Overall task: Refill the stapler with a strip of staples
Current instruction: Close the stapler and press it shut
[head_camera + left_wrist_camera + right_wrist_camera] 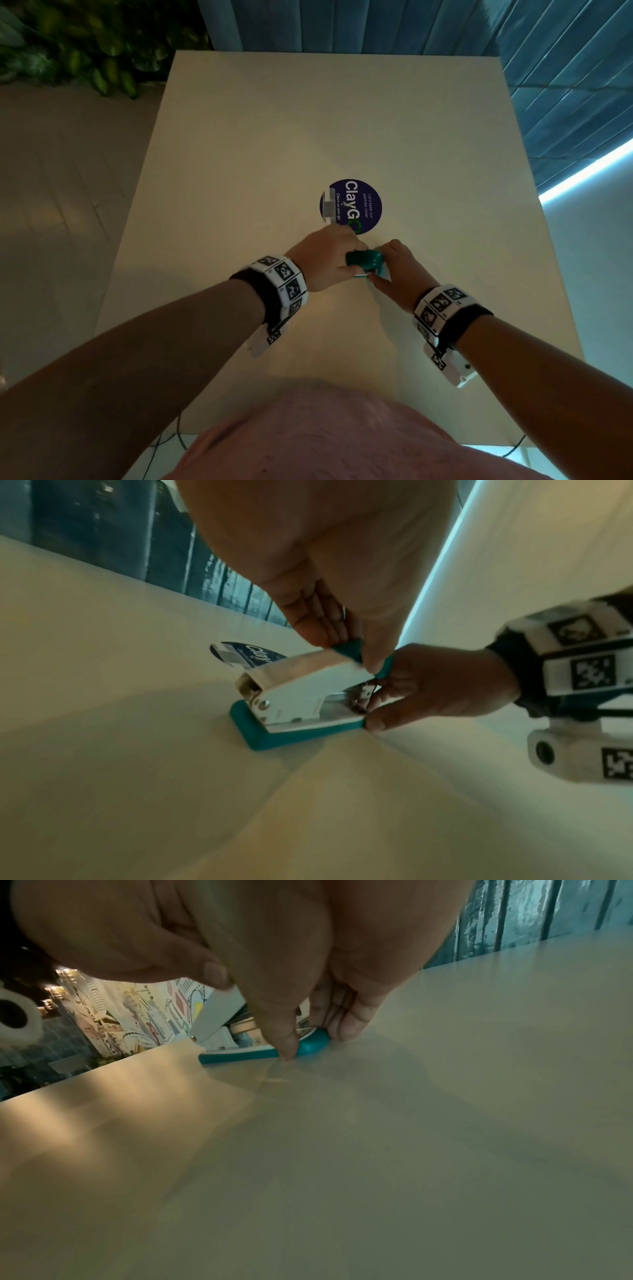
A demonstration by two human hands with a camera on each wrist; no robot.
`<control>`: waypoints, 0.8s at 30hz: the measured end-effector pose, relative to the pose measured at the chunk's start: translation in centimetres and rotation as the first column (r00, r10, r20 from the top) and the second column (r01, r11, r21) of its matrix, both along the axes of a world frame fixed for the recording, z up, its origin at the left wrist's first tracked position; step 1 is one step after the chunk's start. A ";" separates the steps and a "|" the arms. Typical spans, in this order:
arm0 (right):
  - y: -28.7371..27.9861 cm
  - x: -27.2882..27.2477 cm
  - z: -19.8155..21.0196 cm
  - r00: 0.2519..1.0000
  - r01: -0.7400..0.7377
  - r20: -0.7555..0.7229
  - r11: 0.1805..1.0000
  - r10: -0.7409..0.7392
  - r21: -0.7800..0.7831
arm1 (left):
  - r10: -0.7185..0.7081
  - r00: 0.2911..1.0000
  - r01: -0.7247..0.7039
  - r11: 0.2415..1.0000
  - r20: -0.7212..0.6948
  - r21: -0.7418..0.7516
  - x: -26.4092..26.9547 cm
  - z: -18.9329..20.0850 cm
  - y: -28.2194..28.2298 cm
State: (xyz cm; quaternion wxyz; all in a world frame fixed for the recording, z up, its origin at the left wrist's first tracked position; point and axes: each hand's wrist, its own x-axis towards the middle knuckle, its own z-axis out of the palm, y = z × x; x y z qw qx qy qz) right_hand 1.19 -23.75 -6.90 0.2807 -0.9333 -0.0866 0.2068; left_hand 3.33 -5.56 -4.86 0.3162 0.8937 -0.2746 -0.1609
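Both hands on teal/white stapler (301,696), mid-table (239,154).
L hand (322,257) pinches the top cover; R hand (399,267) fingers curl round the front end, thumb at the base edge. Stapler base flat on table, just nr round blue sticker (356,205). Staple strip not clearly visible.

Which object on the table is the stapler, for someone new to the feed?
On the beige table, just nearer than the round blue sticker, both hands meet over the stapler. It is the only teal-and-white thing there: teal base, white metal top.
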 end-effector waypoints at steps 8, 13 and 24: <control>-0.3 0.2 -0.5 1.000 -0.019 0.010 1.000 0.019 0.004 | -0.092 0.996 0.091 0.989 0.000 0.119 0.7 -0.7 -0.3; -0.3 0.2 -0.6 0.999 -0.028 0.017 1.000 0.028 0.000 | -0.117 0.993 0.118 0.981 -0.019 0.154 1.1 -0.7 -0.5; -0.4 -0.3 -0.7 0.999 0.023 0.037 0.999 -0.025 0.042 | -0.014 1.000 0.011 0.992 0.019 0.127 -0.2 -1.3 1.8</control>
